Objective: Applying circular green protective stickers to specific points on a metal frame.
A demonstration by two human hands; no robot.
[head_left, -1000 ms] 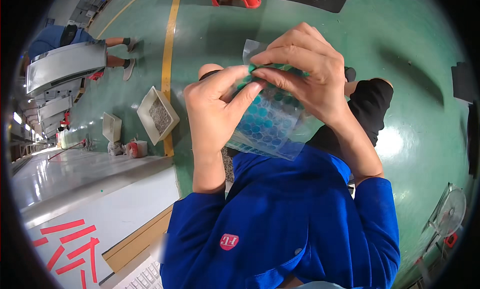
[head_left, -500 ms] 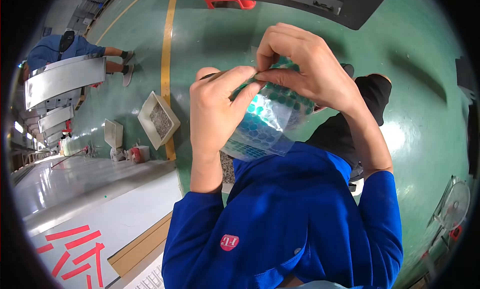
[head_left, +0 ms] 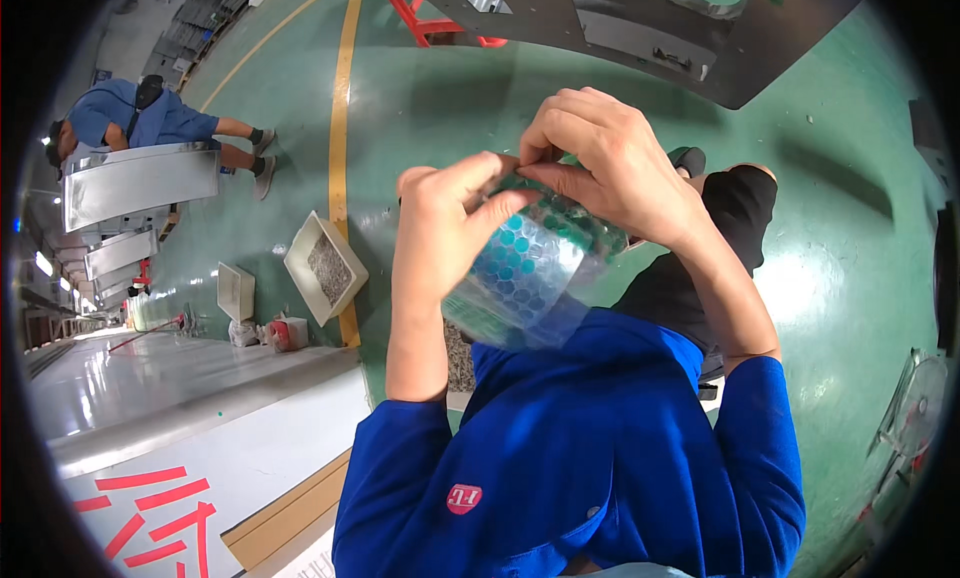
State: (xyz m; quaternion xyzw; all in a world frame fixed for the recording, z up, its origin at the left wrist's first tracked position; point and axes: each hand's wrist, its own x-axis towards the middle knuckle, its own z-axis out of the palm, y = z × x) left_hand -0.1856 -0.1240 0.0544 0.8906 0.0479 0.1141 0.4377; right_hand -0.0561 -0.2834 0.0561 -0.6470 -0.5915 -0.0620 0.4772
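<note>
Clear plastic film with rows of round green-blue dots (head_left: 512, 263) hangs in a curve from my fingers, in front of my blue work jacket. My left hand (head_left: 445, 213) is closed, thumb and index finger pinching the upper edge of the film. Close beside it, my right hand (head_left: 605, 163) pinches the same edge between thumb and bent fingers. The fingertips of both hands nearly meet. Light glares off part of the film, and whether it is one sheet or several layers cannot be made out.
At left stands a white table (head_left: 290, 458) with red strips (head_left: 165, 498). Cream bins (head_left: 340, 286) stand on the green floor by a yellow line. A dark metal panel (head_left: 740, 53) and red stool (head_left: 425, 23) are ahead. Another person (head_left: 140, 118) bends over metal sheets.
My hands have shifted slightly down, still pinching the film, and the film has curled and turned a little. More of the dark metal panel shows at the top as the view shifts.
</note>
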